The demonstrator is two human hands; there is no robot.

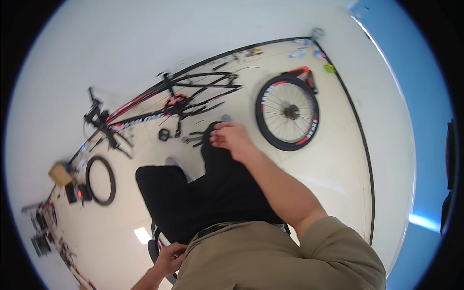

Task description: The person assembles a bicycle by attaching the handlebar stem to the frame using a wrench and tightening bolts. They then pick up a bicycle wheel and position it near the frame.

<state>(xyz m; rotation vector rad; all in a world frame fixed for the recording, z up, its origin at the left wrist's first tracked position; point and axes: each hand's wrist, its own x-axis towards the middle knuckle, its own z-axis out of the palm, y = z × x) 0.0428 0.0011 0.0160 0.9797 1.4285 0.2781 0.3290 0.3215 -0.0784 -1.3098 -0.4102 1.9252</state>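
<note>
I am seated, with my black-trousered legs (212,193) bent in front of me. My right hand (232,138) rests on my right knee, its fingers laid over the cloth and nothing in them. Low beside my left hip is my left hand (169,258), next to a black curved part of the seat (153,249); its fingers are partly hidden against my side. Just beyond my knees, hand tools with green and dark handles (195,139) lie on the floor, near a black pedal (164,134). Neither hand touches the black and red bicycle frame (145,120) lying farther off.
A spoked bicycle wheel with a black tyre (291,112) lies on the pale floor at right, by a red and black object (309,79). At left are a bare black ring-shaped tyre (113,181) and a cardboard box (59,174). Small tools and bottles (297,54) line the wall.
</note>
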